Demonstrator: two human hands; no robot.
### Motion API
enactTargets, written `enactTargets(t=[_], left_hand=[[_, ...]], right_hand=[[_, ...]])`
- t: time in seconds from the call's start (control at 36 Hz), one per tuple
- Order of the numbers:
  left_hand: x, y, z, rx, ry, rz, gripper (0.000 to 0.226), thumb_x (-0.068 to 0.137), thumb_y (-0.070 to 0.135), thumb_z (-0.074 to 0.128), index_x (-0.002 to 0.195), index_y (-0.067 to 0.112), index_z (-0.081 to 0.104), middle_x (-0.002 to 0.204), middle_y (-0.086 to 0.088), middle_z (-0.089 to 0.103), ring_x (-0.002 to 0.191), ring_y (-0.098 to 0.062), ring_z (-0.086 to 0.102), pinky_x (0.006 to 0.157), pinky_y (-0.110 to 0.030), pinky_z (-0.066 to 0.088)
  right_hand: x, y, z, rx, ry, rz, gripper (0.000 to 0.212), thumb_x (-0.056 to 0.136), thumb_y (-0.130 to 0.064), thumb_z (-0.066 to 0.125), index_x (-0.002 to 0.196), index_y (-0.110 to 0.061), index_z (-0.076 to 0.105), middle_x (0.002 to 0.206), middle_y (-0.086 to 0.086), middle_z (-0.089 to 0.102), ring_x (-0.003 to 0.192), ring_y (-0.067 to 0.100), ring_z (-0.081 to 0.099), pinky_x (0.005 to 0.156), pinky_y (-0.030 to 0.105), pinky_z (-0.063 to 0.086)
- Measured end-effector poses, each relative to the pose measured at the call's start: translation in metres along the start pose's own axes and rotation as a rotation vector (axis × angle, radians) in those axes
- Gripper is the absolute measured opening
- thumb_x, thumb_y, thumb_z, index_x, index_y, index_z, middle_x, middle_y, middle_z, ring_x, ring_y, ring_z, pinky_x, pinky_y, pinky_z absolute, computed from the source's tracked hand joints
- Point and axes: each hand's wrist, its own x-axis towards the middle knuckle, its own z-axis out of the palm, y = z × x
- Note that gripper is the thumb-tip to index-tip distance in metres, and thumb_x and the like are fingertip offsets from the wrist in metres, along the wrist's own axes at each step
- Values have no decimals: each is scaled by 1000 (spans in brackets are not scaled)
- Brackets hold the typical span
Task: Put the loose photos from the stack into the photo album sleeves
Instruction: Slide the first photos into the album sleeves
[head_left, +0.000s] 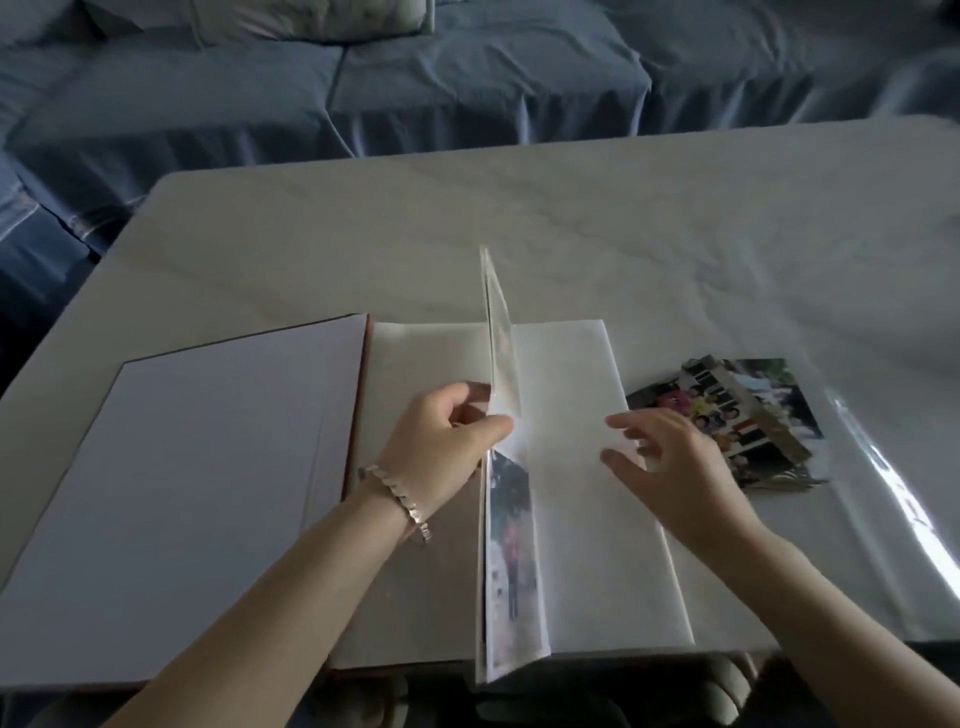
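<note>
The photo album lies open on the table in front of me, its cover folded flat to the left. One sleeve page stands upright on edge in the middle, with photos showing inside it. My left hand, a bracelet on its wrist, pinches that page near its middle. My right hand hovers with spread fingers over the white right-hand page. The stack of loose photos lies on the table just right of the album, partly behind my right hand.
The pale marble-look table stretches away beyond the album. A glossy reflection runs along its right side. A blue-covered sofa stands behind the table's far edge.
</note>
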Motion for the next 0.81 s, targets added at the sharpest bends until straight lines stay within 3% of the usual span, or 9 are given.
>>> enactTargets(t=[0.06,0.14,0.17,0.22,0.33,0.42,0.56,0.69,0.81], left_hand=[[4,8,17,-37,-48,7,14,82,9,65,83,22,61,59,11,53,44,1,50,47,-16,48],[11,15,42,3,-85,9,12,79,20,69,90,25,65,69,6,55,60,-10,60,67,-37,58],[12,17,50,42,-95,17,22,78,28,70,98,21,65,74,5,58,71,-16,63,75,-40,57],[16,16,64,140,-130,45,44,80,39,70,116,16,61,86,6,60,86,-17,63,82,-32,52],[19,13,77,308,-209,131,44,89,49,51,124,22,54,91,19,53,79,3,52,68,-10,40],[21,4,70,470,-191,178,41,91,42,50,127,22,52,119,5,53,103,-8,55,84,-18,42],[24,-21,39,858,-152,268,43,94,35,46,135,20,46,139,3,41,125,-15,41,102,-24,30],[21,-44,11,1072,-135,230,52,95,43,40,142,25,33,154,1,17,141,-15,18,111,-25,15],[19,-57,-3,1127,-136,214,59,93,53,36,146,33,22,158,3,1,144,-15,3,114,-28,4]], right_hand=[[6,18,-18,-109,71,55,35,79,-17,73,113,-12,65,108,1,57,98,18,54,83,19,40],[10,40,-40,-245,143,196,47,78,-27,75,120,-14,62,123,12,52,119,28,40,96,32,34],[10,46,-46,-292,148,231,54,77,-35,75,125,-15,58,126,13,50,121,29,37,98,36,34],[11,55,-55,-400,123,277,68,73,-51,72,130,-19,52,129,12,47,122,30,36,99,40,33],[10,65,-57,-580,17,320,77,70,-65,64,129,-18,49,128,12,50,117,30,43,96,39,35],[11,67,-54,-580,-1,357,78,70,-64,66,129,-17,49,124,12,51,113,29,47,93,39,39],[13,68,-54,-475,22,391,55,69,-51,76,102,-10,59,103,10,62,97,29,54,70,33,42],[15,73,-55,-193,112,389,30,73,-32,78,68,-10,59,63,3,60,56,19,51,46,26,31],[15,79,-62,2,245,316,13,79,-14,73,70,-6,68,61,3,62,51,15,50,44,18,34]])
